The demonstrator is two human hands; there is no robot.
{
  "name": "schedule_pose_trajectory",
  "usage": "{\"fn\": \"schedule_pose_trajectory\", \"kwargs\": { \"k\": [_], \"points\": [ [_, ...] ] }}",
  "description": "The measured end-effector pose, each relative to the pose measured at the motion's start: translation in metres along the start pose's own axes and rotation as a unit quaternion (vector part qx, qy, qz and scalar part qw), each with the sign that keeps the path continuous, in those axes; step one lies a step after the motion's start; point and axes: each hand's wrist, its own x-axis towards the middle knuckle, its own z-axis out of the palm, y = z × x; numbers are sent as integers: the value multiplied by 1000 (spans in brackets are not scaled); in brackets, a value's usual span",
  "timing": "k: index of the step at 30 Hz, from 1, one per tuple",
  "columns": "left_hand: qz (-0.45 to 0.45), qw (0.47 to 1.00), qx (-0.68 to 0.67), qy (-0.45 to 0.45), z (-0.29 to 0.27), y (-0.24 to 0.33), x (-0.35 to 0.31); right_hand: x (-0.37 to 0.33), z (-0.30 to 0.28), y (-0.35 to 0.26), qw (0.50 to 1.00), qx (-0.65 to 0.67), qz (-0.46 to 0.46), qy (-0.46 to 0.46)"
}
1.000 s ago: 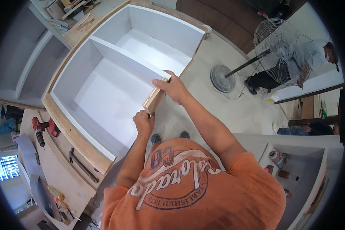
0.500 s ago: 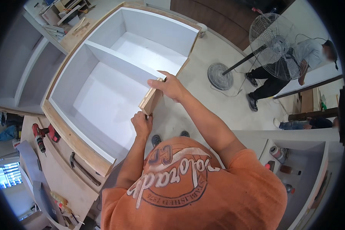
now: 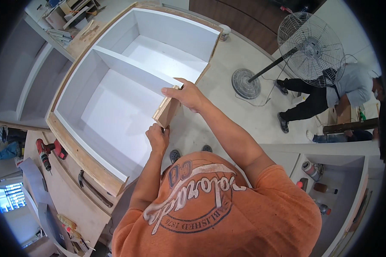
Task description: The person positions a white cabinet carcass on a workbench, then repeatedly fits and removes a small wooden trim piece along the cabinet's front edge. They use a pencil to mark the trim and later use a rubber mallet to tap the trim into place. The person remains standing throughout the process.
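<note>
In front of me, a short plywood piece (image 3: 167, 110) with pale layered edges is held tilted at the near edge of a white two-compartment cabinet box (image 3: 109, 100). My right hand (image 3: 188, 95) is closed round its upper end, thumb along the top edge, close to the end of the box's divider (image 3: 135, 66). Lower down, my left hand (image 3: 158, 137) has its fingers curled against the piece's bottom end. A small dark spot shows by those fingers, too small to name.
On the wooden bench at left lie a red cordless drill (image 3: 47, 152) and a hammer (image 3: 92, 188). A pedestal fan (image 3: 311, 47) stands at the far right, with a bent-over person (image 3: 317, 92) behind it. Bottles (image 3: 324, 188) sit in a grey cabinet at right.
Both hands and the plywood piece have shifted very slightly left, their grip unchanged. Behind the fan, the other person has bent lower and moved.
</note>
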Motion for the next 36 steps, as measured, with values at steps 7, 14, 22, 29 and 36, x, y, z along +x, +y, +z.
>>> {"fn": "schedule_pose_trajectory", "kwargs": {
  "k": [7, 14, 22, 29, 36],
  "points": [
    [-15, 1000, -5, -15, -2, -2, 0, -5, 2, -7, 1000, -23, 5, 7],
    [-8, 1000, 17, 6, -6, 3, -5, 5, 0, 7, 1000, -9, -10, 9],
    [-35, 999, -2, -25, -9, 9, -4, 12, -8, 17, 1000, -12, -10, 16],
    [-34, 993, -112, 19, -32, 19, -39, 11, -1, 13, 999, -19, -39, 9],
    [-149, 972, -174, -47, -30, 14, -106, -1, 6, 1, 999, 30, 1, 23]
  ]
}}
